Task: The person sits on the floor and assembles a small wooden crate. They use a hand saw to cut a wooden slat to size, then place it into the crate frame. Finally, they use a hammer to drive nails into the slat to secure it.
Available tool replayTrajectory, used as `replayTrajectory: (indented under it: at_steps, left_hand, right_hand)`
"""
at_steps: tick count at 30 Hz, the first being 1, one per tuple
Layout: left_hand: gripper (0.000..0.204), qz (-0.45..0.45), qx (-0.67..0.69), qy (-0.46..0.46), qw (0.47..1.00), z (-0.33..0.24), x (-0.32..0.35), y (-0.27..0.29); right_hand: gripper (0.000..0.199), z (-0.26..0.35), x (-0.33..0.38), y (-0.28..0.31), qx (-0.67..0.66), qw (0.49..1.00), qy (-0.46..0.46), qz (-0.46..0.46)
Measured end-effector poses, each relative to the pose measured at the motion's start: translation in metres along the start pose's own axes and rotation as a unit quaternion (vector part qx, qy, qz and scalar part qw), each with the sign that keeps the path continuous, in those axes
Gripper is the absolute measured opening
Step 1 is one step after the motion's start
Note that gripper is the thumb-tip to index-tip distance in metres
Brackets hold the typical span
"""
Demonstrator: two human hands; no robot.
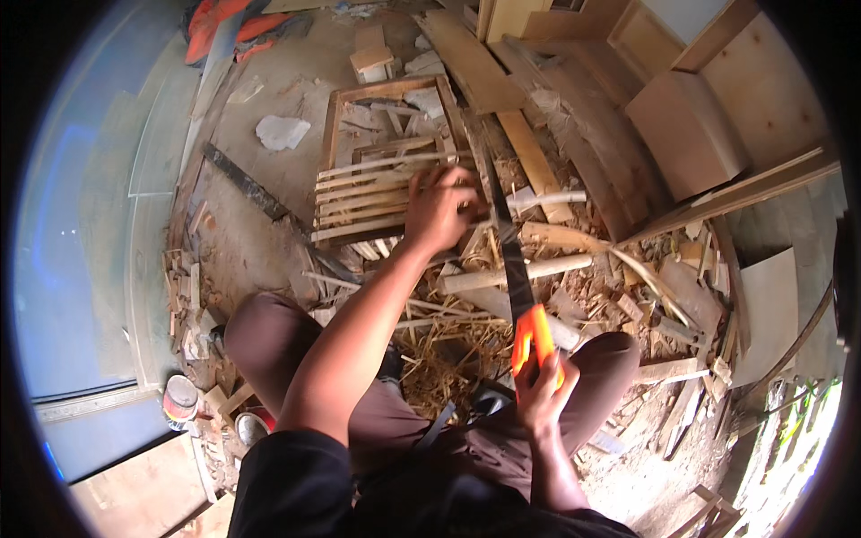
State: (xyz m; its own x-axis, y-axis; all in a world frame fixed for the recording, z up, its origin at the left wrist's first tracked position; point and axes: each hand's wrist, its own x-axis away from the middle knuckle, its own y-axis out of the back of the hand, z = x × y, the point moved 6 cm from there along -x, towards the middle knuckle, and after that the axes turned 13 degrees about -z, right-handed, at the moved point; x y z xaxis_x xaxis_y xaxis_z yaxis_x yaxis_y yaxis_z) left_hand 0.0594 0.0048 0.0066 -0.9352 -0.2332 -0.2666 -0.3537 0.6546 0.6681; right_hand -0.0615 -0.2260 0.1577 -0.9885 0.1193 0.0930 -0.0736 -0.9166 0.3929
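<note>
My right hand (543, 386) is closed around the orange handle (535, 336) of a handsaw. Its dark blade (516, 269) points away from me and crosses a pale wooden stick (560, 197). On the near side of that crossing, my left hand (439, 211) has its fingers curled and appears to grip the stick, though its palm hides that end. Beneath and to the left of this hand, several pale slats (363, 202) lie side by side across a brown wooden frame (334, 125). A thicker peeled stick (556, 267) lies under the blade, nearer to me.
Wood shavings (439, 354) and offcuts cover the floor between my bent knees. Boards (471, 63) and panels (691, 125) stand or lie at the right. A dark bar (242, 184) lies at the left by glass sheets (99, 197). A paint can (181, 394) stands lower left.
</note>
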Motion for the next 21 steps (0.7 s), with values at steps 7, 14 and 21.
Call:
replayTrajectory:
  at_steps: [7, 14, 21]
  left_hand:
    - [0.009, -0.094, -0.064, -0.123, 0.986, 0.046, -0.090, 0.062]
    - [0.009, -0.088, -0.067, -0.120, 0.987, 0.038, -0.086, 0.057]
    - [0.006, -0.070, -0.073, -0.100, 0.990, 0.043, -0.084, 0.057]
  right_hand:
    - [0.048, -0.040, -0.078, -0.124, -0.138, 0.989, 0.034, -0.038]
    - [0.051, -0.032, -0.076, -0.108, -0.080, 0.992, 0.052, -0.077]
    - [0.053, -0.039, -0.017, -0.082, -0.153, 0.986, 0.057, -0.034]
